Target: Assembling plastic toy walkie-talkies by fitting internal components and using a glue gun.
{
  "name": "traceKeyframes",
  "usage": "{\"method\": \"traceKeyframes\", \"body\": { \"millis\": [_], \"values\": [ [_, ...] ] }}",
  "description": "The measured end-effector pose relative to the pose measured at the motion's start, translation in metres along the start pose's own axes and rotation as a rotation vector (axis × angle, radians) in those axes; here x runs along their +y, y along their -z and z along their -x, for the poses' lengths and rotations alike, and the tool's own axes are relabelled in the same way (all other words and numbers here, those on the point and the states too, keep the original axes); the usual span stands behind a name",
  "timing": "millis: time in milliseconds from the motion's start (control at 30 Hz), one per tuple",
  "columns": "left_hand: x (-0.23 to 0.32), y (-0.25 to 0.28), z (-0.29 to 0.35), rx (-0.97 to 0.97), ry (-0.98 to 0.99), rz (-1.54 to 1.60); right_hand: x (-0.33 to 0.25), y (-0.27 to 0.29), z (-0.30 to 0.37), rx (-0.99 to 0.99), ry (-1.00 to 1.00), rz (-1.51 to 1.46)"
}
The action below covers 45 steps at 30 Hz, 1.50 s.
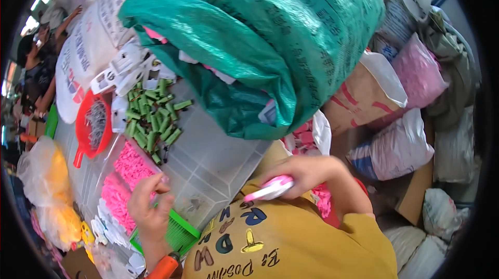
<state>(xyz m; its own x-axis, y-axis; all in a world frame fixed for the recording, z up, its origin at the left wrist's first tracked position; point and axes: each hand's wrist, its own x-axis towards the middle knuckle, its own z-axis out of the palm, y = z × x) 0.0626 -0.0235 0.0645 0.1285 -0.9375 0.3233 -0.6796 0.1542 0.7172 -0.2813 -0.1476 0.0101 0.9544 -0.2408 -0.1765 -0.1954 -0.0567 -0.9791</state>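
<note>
My right hand (309, 172) is closed round a pink and white plastic piece (271, 188), held in front of my yellow shirt. My left hand (148, 203) is raised above the table's near left part, its fingers bent, thumb apart from them, with nothing visible between. Beside it are small bright pink parts (132, 167) in a clear tray. A green plastic basket (182, 232) sits next to my left wrist. Just below, at the lower edge, an orange-bodied tool (165, 267) shows only in part.
Small green cylinders (150, 112) lie heaped on the grey table (208, 159). Left of them are a red handled bowl (83, 133) with thin metal pieces and white plastic casings (125, 66). A big green sack (270, 34) stands ahead; more bags and a paper sack (358, 94) are right.
</note>
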Motion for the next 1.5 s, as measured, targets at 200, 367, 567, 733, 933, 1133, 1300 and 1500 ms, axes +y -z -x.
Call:
{"method": "traceKeyframes", "body": {
  "millis": [200,367,567,733,933,1133,1300,1500],
  "values": [
    [-0.015,-0.007,-0.002,0.032,0.015,-0.139,0.184,0.008,0.132,0.699,-0.839,-0.701],
    [-0.024,-0.006,0.008,-0.027,0.028,-0.156,0.354,-0.006,0.13,0.844,-0.951,-0.993],
    [-0.022,-0.013,0.016,-0.06,0.016,-0.189,0.364,0.012,0.077,1.14,-1.163,0.046],
    [-0.017,-0.019,0.013,-0.065,-0.042,-0.127,0.215,0.0,0.03,0.152,-0.96,0.642],
    [-0.026,-0.029,0.009,-0.144,-0.108,-0.097,-0.012,-0.006,-0.064,-0.035,-0.023,-0.139],
    [-0.028,-0.014,0.011,-0.067,-0.104,-0.219,-0.046,0.056,-0.214,1.348,0.092,0.83],
    [-0.043,-0.004,0.034,0.035,-0.014,-0.171,-0.027,0.112,-0.268,1.475,-0.065,1.013],
    [-0.049,0.004,0.052,0.094,0.049,-0.196,-0.025,0.086,-0.243,1.418,-0.02,0.875]
  ]
}}
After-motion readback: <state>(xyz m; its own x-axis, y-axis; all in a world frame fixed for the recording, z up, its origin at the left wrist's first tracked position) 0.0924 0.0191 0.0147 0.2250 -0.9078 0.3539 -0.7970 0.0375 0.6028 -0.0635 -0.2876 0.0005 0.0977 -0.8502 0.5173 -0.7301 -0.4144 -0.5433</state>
